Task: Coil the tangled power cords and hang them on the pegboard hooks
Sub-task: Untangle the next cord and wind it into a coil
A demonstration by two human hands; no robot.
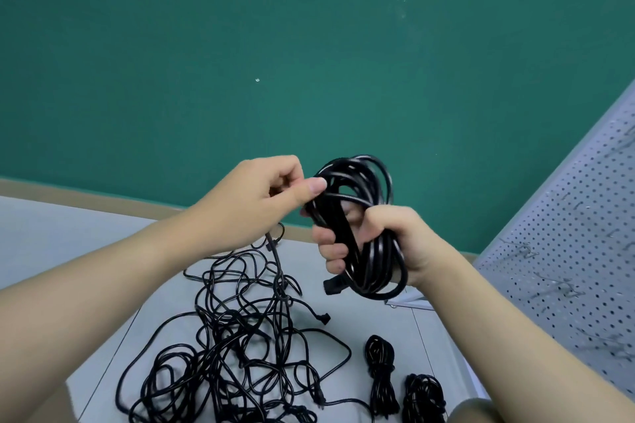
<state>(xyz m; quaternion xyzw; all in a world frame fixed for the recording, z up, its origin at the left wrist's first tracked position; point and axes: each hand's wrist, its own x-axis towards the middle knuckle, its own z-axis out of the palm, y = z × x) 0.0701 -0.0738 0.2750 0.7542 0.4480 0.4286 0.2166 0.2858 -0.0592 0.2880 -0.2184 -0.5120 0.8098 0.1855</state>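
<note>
Honestly, that coiled cord point(364, 227) looks light and floppy — right hand point(388, 244) wraps its middle above the table point(68, 233), left hand point(264, 196) pinches a loop. Grab the bundle's waist or it'll spring apart.

Head-worn camera looks down, close over the table point(103, 240)

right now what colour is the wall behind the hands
Green, a flat teal shade, plain in the head view.
</note>
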